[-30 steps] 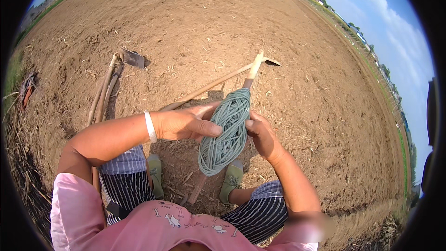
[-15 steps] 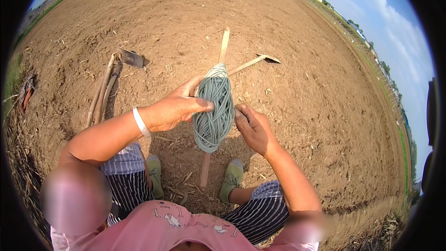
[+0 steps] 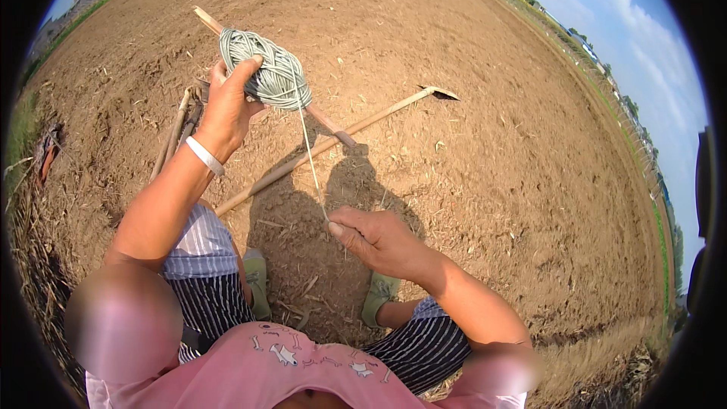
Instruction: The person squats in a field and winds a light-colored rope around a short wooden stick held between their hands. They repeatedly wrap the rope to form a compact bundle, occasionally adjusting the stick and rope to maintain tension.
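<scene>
A thick bundle of grey-green cord point(image 3: 276, 76) is wound round a wooden stick point(image 3: 327, 120), whose two ends stick out past the winding. Up at the left, my left hand point(image 3: 229, 102) grips the bundle, its thumb lying over the cord and the other fingers partly hidden behind. The stick slants from upper left to lower right. One strand of cord point(image 3: 312, 159) runs taut from the bundle down to my right hand point(image 3: 379, 241), which pinches it between thumb and fingers, lower down in front of my body.
A hoe point(image 3: 401, 106) lies on the bare soil beyond my feet, its long handle slanting toward my left knee. More wooden handles point(image 3: 174, 132) lie at the left, partly behind my left arm. My green shoes point(image 3: 375, 297) stand on the soil, with dry stalks scattered round them.
My left hand has carried the bundle up and to the left, tilting the stick from near upright to a slant. My right hand has moved down and slightly left, and a strand now stretches between them.
</scene>
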A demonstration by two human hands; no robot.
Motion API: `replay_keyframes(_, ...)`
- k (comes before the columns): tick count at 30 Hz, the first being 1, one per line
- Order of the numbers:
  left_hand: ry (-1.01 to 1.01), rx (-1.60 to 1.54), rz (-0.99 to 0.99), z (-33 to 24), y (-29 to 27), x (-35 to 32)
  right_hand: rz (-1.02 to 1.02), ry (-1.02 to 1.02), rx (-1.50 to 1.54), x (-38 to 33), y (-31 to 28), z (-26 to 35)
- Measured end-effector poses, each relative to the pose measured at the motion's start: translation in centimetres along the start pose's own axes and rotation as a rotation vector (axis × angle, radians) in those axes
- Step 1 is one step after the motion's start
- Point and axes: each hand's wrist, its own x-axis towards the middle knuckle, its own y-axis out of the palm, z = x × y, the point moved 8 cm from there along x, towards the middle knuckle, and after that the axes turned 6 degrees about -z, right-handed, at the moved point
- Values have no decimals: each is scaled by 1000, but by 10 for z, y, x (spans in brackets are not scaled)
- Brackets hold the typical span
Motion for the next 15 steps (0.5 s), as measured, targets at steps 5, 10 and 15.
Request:
replay_keyframes(5,-554,-500,455,17,67,-71,70,222,-131,1,18,-81)
replay_keyframes(10,-500,196,640,51,53,-87,-204,399,-477,-17,-62,-125)
replay_keyframes(15,27,1047,988,78,47,-86,-245,88,-690,-22,-79,-43)
